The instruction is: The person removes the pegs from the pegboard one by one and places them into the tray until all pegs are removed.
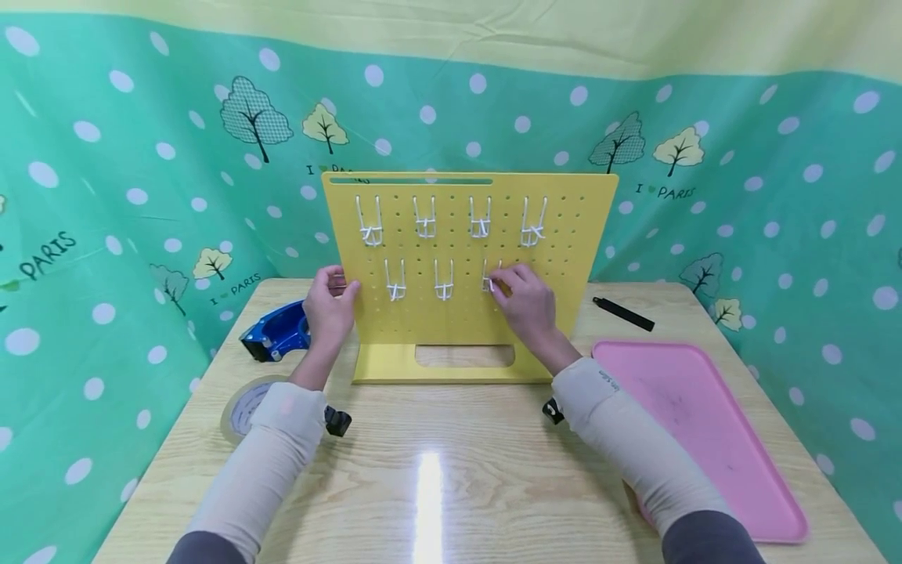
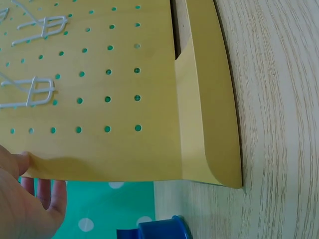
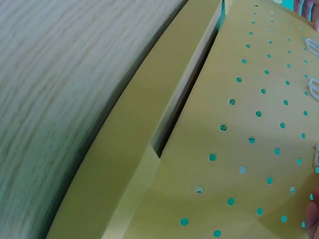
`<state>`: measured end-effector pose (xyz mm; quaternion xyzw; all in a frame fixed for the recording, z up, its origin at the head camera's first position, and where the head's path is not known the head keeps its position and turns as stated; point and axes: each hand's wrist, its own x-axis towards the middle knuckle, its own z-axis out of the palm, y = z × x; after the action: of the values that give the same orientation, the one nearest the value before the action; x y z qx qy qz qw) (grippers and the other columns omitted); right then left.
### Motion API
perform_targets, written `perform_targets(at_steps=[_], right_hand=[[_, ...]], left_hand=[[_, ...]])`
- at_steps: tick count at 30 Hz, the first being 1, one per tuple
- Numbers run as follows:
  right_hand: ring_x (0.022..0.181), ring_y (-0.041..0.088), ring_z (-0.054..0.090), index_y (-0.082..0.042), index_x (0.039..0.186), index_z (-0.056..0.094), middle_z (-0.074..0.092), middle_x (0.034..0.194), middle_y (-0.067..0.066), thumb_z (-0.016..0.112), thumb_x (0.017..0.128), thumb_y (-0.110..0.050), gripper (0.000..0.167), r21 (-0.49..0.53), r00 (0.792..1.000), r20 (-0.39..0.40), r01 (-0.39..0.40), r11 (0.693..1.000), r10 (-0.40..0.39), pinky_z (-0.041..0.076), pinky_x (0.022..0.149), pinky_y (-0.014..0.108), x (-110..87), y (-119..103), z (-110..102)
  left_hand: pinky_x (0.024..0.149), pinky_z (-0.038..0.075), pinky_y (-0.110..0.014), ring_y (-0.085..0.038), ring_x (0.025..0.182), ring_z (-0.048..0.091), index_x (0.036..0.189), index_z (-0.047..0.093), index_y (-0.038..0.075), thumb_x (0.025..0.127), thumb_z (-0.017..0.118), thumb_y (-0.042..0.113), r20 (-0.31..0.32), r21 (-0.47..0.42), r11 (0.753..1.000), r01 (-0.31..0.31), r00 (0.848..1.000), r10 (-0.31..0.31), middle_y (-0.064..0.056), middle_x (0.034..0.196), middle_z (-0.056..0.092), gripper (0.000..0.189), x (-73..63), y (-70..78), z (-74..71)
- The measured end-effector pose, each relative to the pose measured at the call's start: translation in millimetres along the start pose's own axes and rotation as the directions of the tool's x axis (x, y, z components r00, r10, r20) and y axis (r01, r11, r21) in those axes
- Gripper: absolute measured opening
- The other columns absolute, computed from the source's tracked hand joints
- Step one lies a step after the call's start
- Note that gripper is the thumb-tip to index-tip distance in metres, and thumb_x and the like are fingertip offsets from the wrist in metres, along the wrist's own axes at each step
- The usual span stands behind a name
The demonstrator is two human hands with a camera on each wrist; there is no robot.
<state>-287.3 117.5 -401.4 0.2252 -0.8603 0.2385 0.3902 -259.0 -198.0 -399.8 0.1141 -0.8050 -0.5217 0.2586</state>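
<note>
A yellow pegboard (image 1: 451, 323) stands upright on its base on the wooden table. Several white wire hooks (image 1: 426, 218) hang in its upper row, and three more sit in the lower row. My left hand (image 1: 333, 309) grips the board's left edge, thumb in front and fingers behind it, as the left wrist view also shows. At the rightmost hook (image 1: 485, 274) of the lower row, my right hand (image 1: 527, 301) pinches the wire against the board, partly covering it. Only the right fingertips (image 3: 313, 214) enter the right wrist view.
A blue tape dispenser (image 1: 285, 330) and a roll of tape (image 1: 239, 409) lie on the left. To the right are a pink tray (image 1: 705, 423) and a slim black object (image 1: 623, 313). A patterned green curtain (image 1: 451, 110) hangs behind and around the table.
</note>
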Motion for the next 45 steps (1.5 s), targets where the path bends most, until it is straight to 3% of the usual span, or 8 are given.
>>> perform_targets(at_steps=[11,21,26,30,34,37,41,45], right_hand=[[0.072,0.025,0.069,-0.01,0.097,0.077,0.072,0.091,0.01,0.076,0.089,-0.014,0.009,0.009,0.996,-0.043,0.075,0.997,-0.074,0.056,0.055,0.035,-0.4,1.3,-2.5],[0.062,0.022,0.065,-0.008,0.095,0.077,0.073,0.086,0.01,0.078,0.088,-0.017,0.011,0.039,0.989,-0.066,0.138,0.99,-0.136,0.052,0.05,0.029,3.5,-2.4,-18.7],[0.065,0.018,0.066,-0.011,0.093,0.077,0.072,0.083,0.005,0.08,0.087,-0.018,0.01,0.061,0.989,0.015,0.143,0.988,-0.144,0.052,0.054,0.027,-6.1,-2.3,-36.9],[0.071,0.015,0.069,-0.013,0.093,0.077,0.072,0.084,0.002,0.08,0.087,-0.018,0.009,0.086,0.982,0.165,0.079,0.993,-0.092,0.057,0.058,0.026,-18.0,11.1,-56.6],[0.073,0.016,0.071,-0.013,0.095,0.077,0.073,0.085,0.002,0.08,0.088,-0.019,0.009,0.07,0.944,0.33,-0.017,0.997,-0.008,0.059,0.063,0.031,-29.3,34.4,-78.2],[0.074,0.018,0.071,-0.012,0.098,0.077,0.074,0.086,0.003,0.077,0.09,-0.02,0.011,0.018,0.898,0.431,-0.105,0.994,0.087,0.06,0.067,0.036,-39.9,56.6,-93.5],[0.078,0.02,0.072,-0.012,0.099,0.077,0.076,0.087,0.004,0.073,0.093,-0.02,0.011,-0.053,0.807,0.548,-0.229,0.972,0.22,0.059,0.073,0.041,-54.7,87.2,-109.6],[0.081,0.018,0.07,-0.015,0.098,0.077,0.076,0.087,0.002,0.07,0.095,-0.022,0.01,-0.126,0.712,0.633,-0.294,0.947,0.305,0.057,0.075,0.039,-69.9,113.0,-122.1]], left_hand=[[0.095,0.056,-0.044,-0.032,0.109,0.068,0.127,0.059,0.003,0.097,0.069,0.011,0.001,0.0,1.0,0.006,1.0,-0.006,-0.02,0.119,0.07,0.032,-0.2,-0.1,0.3],[0.098,0.055,-0.044,-0.032,0.112,0.067,0.128,0.058,0.004,0.098,0.068,0.014,0.025,-0.006,1.0,0.023,0.999,-0.023,-0.02,0.121,0.069,0.034,2.4,1.1,-1.3],[0.098,0.055,-0.042,-0.029,0.111,0.066,0.129,0.058,0.007,0.098,0.068,0.016,0.041,-0.008,0.999,0.052,0.998,-0.051,-0.017,0.122,0.069,0.034,2.4,-0.1,-2.8],[0.099,0.055,-0.042,-0.029,0.111,0.066,0.13,0.058,0.006,0.099,0.067,0.017,0.053,-0.007,0.999,0.047,0.998,-0.047,-0.017,0.123,0.068,0.035,2.1,-0.9,-2.7],[0.1,0.054,-0.041,-0.029,0.111,0.066,0.131,0.058,0.006,0.099,0.067,0.018,0.056,-0.007,0.999,0.051,0.997,-0.05,-0.017,0.123,0.068,0.035,1.6,-2.5,-2.3],[0.099,0.055,-0.04,-0.029,0.11,0.067,0.13,0.058,0.006,0.099,0.068,0.017,0.062,-0.001,0.999,0.044,0.997,-0.044,-0.017,0.123,0.069,0.035,1.2,-3.8,-1.4],[0.098,0.055,-0.041,-0.031,0.109,0.067,0.129,0.059,0.004,0.098,0.069,0.017,0.054,-0.001,1.0,0.016,0.998,-0.016,-0.018,0.122,0.069,0.035,1.5,-4.4,-0.9],[0.098,0.056,-0.043,-0.031,0.109,0.068,0.129,0.059,0.004,0.098,0.069,0.017,0.04,0.007,1.0,0.008,0.999,-0.009,-0.018,0.121,0.069,0.035,3.0,-4.3,0.1]])
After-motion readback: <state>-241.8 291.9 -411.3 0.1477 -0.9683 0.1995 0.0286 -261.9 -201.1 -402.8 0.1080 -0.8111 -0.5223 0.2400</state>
